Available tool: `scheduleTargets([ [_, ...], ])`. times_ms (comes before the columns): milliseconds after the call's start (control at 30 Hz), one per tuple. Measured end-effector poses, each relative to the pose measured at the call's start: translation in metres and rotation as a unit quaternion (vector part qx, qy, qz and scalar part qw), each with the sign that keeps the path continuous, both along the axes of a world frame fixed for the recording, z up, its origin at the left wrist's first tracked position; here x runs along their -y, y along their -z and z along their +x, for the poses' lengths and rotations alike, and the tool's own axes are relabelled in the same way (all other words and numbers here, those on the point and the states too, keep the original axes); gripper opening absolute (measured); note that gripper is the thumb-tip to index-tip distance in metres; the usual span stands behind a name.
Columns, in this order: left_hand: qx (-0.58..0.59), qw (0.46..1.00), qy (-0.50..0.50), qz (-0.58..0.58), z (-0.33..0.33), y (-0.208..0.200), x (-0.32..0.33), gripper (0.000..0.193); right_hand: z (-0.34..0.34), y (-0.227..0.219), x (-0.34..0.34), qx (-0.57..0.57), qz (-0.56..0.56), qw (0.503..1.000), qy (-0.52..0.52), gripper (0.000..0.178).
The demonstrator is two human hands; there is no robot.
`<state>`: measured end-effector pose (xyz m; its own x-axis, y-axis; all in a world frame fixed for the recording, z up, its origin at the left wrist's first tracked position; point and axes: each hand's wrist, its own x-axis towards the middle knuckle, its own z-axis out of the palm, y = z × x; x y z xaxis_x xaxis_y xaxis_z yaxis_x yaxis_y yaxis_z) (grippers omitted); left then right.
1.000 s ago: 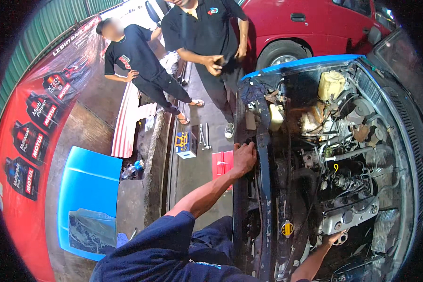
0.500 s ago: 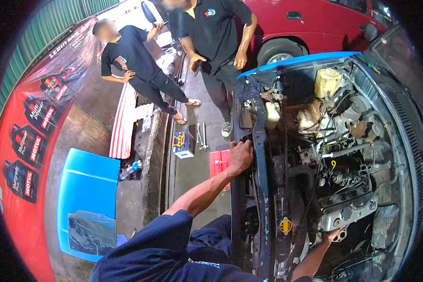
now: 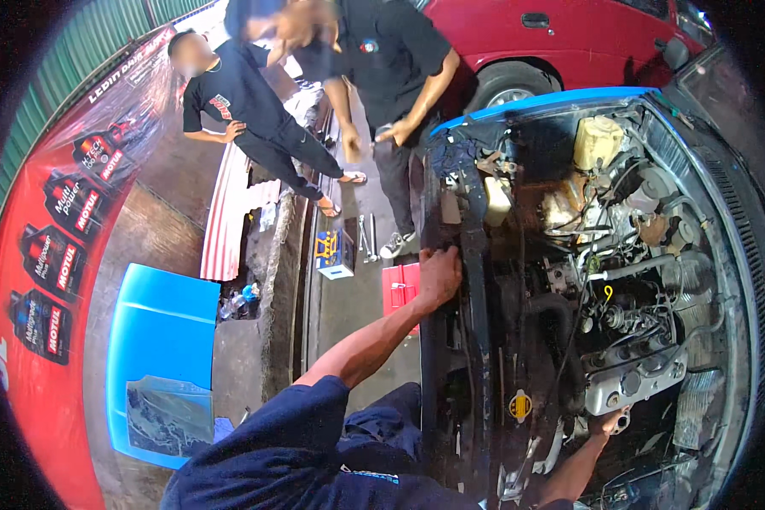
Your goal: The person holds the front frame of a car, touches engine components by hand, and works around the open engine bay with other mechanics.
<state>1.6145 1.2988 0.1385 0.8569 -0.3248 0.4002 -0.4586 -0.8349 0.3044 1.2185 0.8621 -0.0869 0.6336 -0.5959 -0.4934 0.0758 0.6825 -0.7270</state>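
The left hand point(image 3: 440, 276) bends its fingers over the car's scuffed, dark metal front crossbar point(image 3: 477, 331); the right hand point(image 3: 607, 422) is under the smooth, silver-grey, oblong metal engine cover point(image 3: 636, 387) in the bay, both grips unclear. The cover's long axis slants up rightward.

Long dark metal crossmember point(image 3: 478, 340), elongated silver metal engine cover point(image 3: 652, 382), small pale metal fitting point(image 3: 622, 422)

Crossmember: runs along the front of the open engine bay point(image 3: 724, 255), scuffed in spots on its painted face. Engine cover: sits toward the bay's lower right in view, well apart from the crossmember, slanting, right end higher; bears a round cap point(image 3: 631, 383) near its middle. Fitting: lies just below the cover's lower edge in view, round opening showing, the rest too small to make out.
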Motion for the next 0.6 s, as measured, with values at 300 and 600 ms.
scheduleTargets([
  [300,0.031,0.997,-0.02,0.067,0.001,0.006,-0.008,0.013,0.005,0.017,0.007,0.033,0.049,0.996,0.066,0.075],
  [600,0.002,1.0,-0.015,0.023,-0.001,0.0,-0.002,0.014,0.02,-0.016,-0.009,0.028,0.072,0.983,0.167,0.08],
])
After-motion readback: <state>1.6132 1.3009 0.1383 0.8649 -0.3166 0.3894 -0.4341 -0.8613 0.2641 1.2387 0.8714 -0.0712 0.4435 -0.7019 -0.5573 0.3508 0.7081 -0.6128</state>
